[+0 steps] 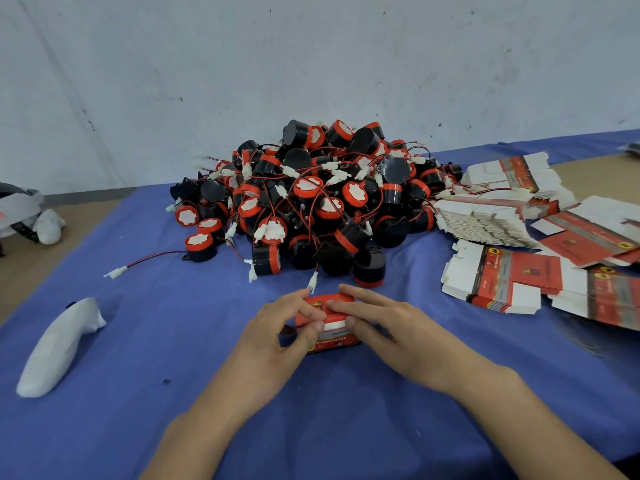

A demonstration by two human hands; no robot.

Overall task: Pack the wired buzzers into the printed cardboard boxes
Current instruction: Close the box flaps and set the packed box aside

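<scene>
At the far left of the blue-cloth-covered bench (166, 427) lay a white oblong padded object (59, 344), apart from the work. Further right, one loose black-and-red round wired buzzer (199, 245) sat at the edge of the heap, its red-and-black lead trailing left to a white plug (116, 272).

The big heap of black-and-red buzzers (311, 199) filled the middle of the bench, wires tangled through it. It looked hardly reduced.

Just in front of the heap, both hands worked on one small red printed cardboard box (329, 325) resting on the cloth. The left hand (273, 341) had its fingers (304, 304) curled narrow, pinching the box's left end near the top flap. The right hand (398, 330) lay over the top, fingers stretched across it and thumb pressed against the near face, so it held the box too. Whether a buzzer was already inside could not be seen, because the hands covered the opening.

To the right lay several fanned stacks of flat, unfolded red-and-white printed cardboard boxes (502, 278), many still unused.

No finished boxes showed anywhere in view. Judging from that, this box was probably being closed, and nearly the whole job remained.
</scene>
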